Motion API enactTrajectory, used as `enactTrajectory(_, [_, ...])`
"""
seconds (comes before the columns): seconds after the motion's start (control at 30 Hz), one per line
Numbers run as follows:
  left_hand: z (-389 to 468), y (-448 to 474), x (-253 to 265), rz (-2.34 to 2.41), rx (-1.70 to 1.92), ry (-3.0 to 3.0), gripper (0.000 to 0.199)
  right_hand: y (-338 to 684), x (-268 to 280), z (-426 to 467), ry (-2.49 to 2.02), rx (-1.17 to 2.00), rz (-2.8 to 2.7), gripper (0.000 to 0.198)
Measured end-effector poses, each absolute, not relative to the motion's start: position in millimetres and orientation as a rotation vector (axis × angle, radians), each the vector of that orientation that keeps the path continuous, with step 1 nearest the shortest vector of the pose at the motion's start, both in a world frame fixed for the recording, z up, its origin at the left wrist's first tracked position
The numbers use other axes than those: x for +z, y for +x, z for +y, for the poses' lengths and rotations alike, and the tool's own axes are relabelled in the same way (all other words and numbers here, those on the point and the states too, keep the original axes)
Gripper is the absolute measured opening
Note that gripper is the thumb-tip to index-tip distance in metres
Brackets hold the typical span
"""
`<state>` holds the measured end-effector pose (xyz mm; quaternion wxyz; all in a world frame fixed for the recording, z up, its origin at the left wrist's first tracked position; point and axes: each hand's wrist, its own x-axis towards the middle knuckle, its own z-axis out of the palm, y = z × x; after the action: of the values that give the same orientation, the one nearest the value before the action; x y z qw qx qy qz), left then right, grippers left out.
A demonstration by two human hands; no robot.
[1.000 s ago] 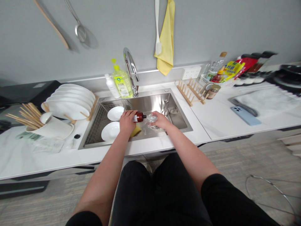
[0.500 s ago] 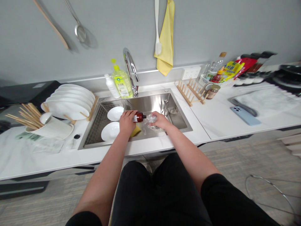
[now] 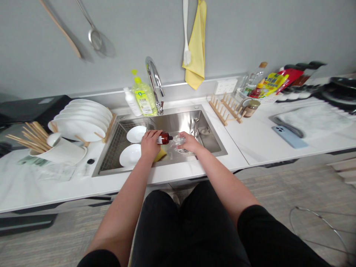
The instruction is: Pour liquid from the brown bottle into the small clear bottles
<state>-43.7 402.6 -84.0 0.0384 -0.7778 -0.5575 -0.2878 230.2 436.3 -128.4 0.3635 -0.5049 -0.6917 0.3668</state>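
Bottle (image 3: 165, 138), glossy brown, points its narrow tip (image 3: 171, 138) at a clear vessel (image 3: 179, 140).

A reddish-brown bottle (image 3: 165, 138) with pale label and dark tip, held nearly horizontal over the sink (image 3: 178, 119); its tip points toward a clear vessel (image 3: 179, 140), apparently a glass.

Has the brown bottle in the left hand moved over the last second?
No, not visibly: judged against the fixed faucet, the brown bottle in the left hand keeps the same place and angle over the sink.
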Motion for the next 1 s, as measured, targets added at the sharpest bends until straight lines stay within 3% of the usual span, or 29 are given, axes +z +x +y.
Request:
enactTrajectory(0.17, [401.7,-43.5,-83.3,-1.725,-0.893,-2.383,0.071,229.8,-129.2,436.7,-1.282,0.956,-1.77,0.075])
enactTrajectory(0.33, [401.6,-44.0,-83.1,-1.711,-0.893,-2.384,0.071,229.6,-126.9,436.6,-1.255,0.989,-1.753,0.09])
enactTrajectory(0.63, [400.7,-43.7,-82.9,-1.696,-0.894,-2.377,0.069,230.1,-119.9,432.5,-1.236,0.983,-1.771,0.071])
enactTrajectory(1.0, [399.6,-43.4,-82.1,-1.696,-0.87,-2.369,0.071,230.6,-120.8,433.3,-1.243,0.974,-1.782,0.072])
